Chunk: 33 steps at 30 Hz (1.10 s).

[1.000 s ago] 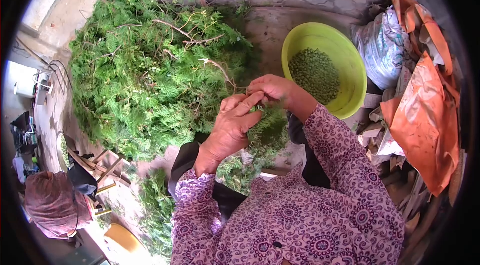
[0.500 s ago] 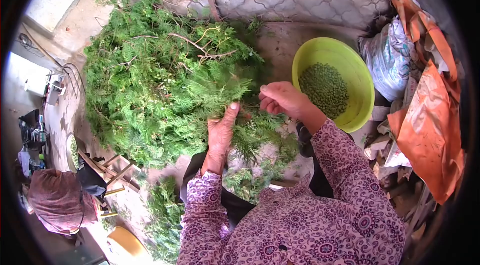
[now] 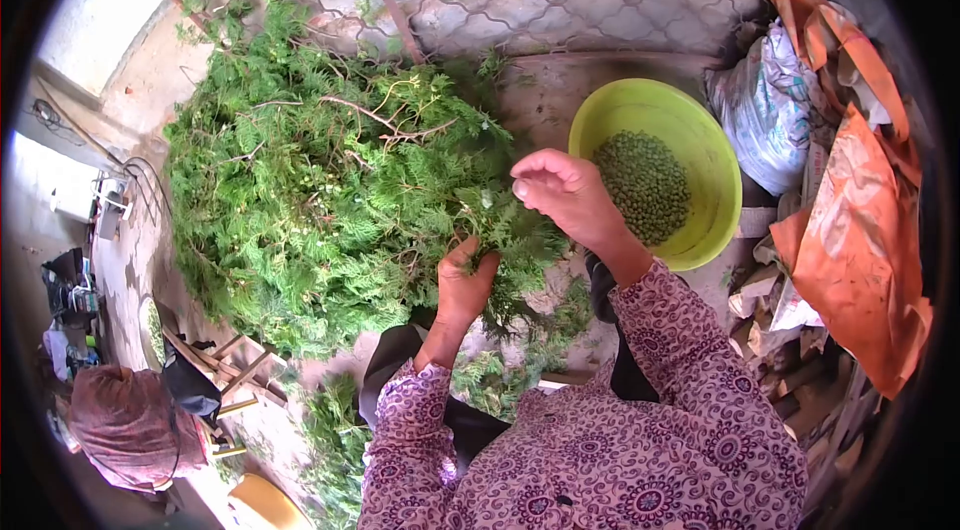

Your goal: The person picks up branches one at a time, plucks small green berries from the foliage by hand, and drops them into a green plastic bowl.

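My left hand [image 3: 466, 288] is closed round the stem of a leafy evergreen sprig [image 3: 482, 220] at the near edge of a big heap of cut evergreen branches [image 3: 300, 180]. Just right of the sprig, my right hand [image 3: 572, 195] is raised, its thumb and curved fingers apart with nothing visible between them. It hovers by the left rim of a yellow-green basin [image 3: 712, 170]. Inside the basin lie many small round green pieces [image 3: 645, 188], like seed cones or berries.
Wavy wire mesh [image 3: 560, 0] runs along the far side. A white woven sack [image 3: 768, 115] and an orange bag [image 3: 865, 260] stand at the right above scrap wood. At lower left are a cloth-covered seat [image 3: 130, 420], a yellow container [image 3: 265, 505] and loose sprigs [image 3: 335, 430].
My left hand has shifted slightly right and turned, with its grip lower among the greenery. My right hand has moved a little, and its pinched fingers have opened. The view has shifted slightly.
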Each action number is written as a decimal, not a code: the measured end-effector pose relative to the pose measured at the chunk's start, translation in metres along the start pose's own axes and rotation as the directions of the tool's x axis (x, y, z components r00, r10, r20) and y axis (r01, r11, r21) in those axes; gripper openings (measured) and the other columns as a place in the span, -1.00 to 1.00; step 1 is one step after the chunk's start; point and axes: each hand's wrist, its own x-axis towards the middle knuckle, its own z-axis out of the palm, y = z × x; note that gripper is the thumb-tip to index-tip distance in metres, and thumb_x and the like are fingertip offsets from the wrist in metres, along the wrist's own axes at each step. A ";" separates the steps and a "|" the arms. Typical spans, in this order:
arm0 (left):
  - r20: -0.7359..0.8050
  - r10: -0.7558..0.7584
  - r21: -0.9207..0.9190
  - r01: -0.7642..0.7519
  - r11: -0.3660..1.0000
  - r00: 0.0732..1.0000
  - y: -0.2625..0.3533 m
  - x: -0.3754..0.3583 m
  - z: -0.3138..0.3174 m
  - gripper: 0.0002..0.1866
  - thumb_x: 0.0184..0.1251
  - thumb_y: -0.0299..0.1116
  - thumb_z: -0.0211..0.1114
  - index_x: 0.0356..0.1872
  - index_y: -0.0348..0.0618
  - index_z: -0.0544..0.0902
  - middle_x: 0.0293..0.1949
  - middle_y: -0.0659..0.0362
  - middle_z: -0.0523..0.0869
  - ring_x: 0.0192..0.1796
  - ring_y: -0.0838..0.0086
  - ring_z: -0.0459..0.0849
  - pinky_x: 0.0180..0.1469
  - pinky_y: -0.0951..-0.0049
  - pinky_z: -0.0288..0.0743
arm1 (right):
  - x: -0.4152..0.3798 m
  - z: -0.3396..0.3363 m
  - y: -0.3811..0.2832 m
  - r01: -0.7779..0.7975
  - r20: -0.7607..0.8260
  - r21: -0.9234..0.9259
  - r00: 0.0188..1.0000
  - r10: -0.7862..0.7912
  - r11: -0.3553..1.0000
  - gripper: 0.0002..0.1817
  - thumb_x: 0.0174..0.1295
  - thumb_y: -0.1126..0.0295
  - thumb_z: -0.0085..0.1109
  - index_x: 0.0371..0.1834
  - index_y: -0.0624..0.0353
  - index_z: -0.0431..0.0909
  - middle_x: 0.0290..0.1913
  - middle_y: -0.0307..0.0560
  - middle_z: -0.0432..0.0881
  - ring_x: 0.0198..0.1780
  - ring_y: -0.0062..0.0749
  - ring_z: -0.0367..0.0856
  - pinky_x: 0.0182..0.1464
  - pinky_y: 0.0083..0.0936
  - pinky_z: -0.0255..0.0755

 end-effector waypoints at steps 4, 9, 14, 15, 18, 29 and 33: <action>0.075 0.059 0.188 -0.072 0.979 0.995 -0.002 0.000 0.004 -0.85 0.04 -0.56 0.20 -0.32 -0.32 0.57 -0.42 0.16 0.64 -0.35 0.62 0.50 -0.25 0.57 0.39 | 0.006 -0.010 0.021 -0.013 0.065 -0.141 0.998 0.023 0.990 -0.78 0.10 0.51 0.17 -0.18 0.28 0.46 -0.36 -0.28 0.50 -0.35 -0.74 0.44 -0.31 -0.75 0.37; 0.094 0.072 0.258 -0.094 0.962 0.993 -0.009 -0.001 0.002 -0.84 0.02 -0.57 0.22 -0.32 -0.33 0.56 -0.40 0.15 0.63 -0.34 0.61 0.49 -0.24 0.57 0.39 | 0.004 -0.013 0.018 -0.098 0.098 -0.382 0.984 0.146 0.919 -0.59 -0.03 0.39 0.31 -0.10 0.31 0.47 -0.40 -0.23 0.50 -0.38 -0.71 0.44 -0.32 -0.71 0.38; 0.193 -0.119 -0.045 0.130 0.990 0.974 0.007 -0.007 0.005 -0.78 0.07 -0.59 0.18 -0.21 -0.20 0.59 -0.38 0.35 0.60 -0.35 0.71 0.46 -0.27 0.66 0.35 | 0.004 -0.006 0.022 0.043 0.166 -0.471 0.985 0.041 0.881 -0.77 -0.05 0.46 0.23 -0.30 0.31 0.54 -0.50 -0.17 0.55 -0.45 -0.66 0.45 -0.36 -0.67 0.37; 0.266 -0.165 -0.170 0.215 0.962 0.950 0.020 -0.008 0.006 -0.76 0.10 -0.54 0.22 -0.16 -0.21 0.57 -0.33 0.33 0.61 -0.30 0.67 0.50 -0.21 0.64 0.38 | 0.003 -0.005 0.022 0.059 0.165 -0.455 0.986 0.019 0.889 -0.78 -0.05 0.46 0.23 -0.31 0.30 0.53 -0.50 -0.17 0.54 -0.45 -0.66 0.45 -0.37 -0.66 0.37; 0.146 -0.201 -0.334 0.239 0.912 0.969 0.028 -0.009 0.007 -0.67 0.10 -0.43 0.31 -0.09 -0.26 0.53 -0.25 0.28 0.61 -0.23 0.65 0.51 -0.10 0.59 0.39 | 0.001 0.000 0.021 0.088 0.159 -0.455 0.987 -0.017 0.886 -0.81 -0.04 0.48 0.20 -0.34 0.31 0.51 -0.51 -0.18 0.54 -0.45 -0.66 0.45 -0.39 -0.65 0.36; 0.036 -0.265 -0.300 0.263 0.917 0.964 0.036 -0.010 -0.010 -0.65 0.04 -0.47 0.35 -0.14 -0.35 0.49 -0.26 0.20 0.62 -0.25 0.58 0.56 -0.13 0.59 0.41 | 0.022 -0.035 0.029 -0.274 0.136 0.726 0.956 0.259 0.631 -0.98 0.16 0.45 0.04 -0.40 0.12 0.45 -0.39 -0.23 0.54 -0.48 -0.63 0.49 -0.49 -0.72 0.37; 0.009 -0.348 -0.359 0.328 0.874 0.937 0.029 -0.011 -0.022 -0.41 -0.03 -0.45 0.42 0.01 -0.40 0.31 -0.24 0.14 0.60 -0.22 0.51 0.57 -0.08 0.54 0.41 | 0.015 -0.030 0.025 -0.385 0.209 0.507 0.923 0.323 0.771 -0.92 0.21 0.38 0.02 -0.34 0.13 0.43 -0.36 -0.19 0.53 -0.47 -0.61 0.48 -0.51 -0.72 0.35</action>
